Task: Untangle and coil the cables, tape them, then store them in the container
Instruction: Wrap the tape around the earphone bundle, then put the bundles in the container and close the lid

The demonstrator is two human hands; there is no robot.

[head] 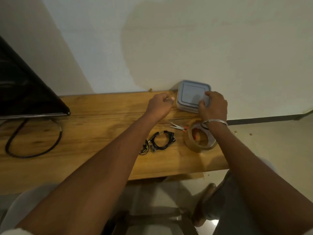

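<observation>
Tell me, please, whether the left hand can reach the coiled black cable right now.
Probably yes: the coiled cable lies on the table beside the left forearm, nearer the person than the left hand; nothing blocks it.

On the light wooden table [94,116], a grey-blue square plastic container [189,94] sits lidded against the white wall, and the right hand [213,106] (a thin metal bangle [215,122] circles its wrist) grips its near right corner. The left hand [160,103] hovers just beside the container's left side, fingers curled, apparently around nothing. Nearer lie a coiled black cable [170,135], orange-handled scissors [176,126] and a roll of brown tape [188,141].
</observation>
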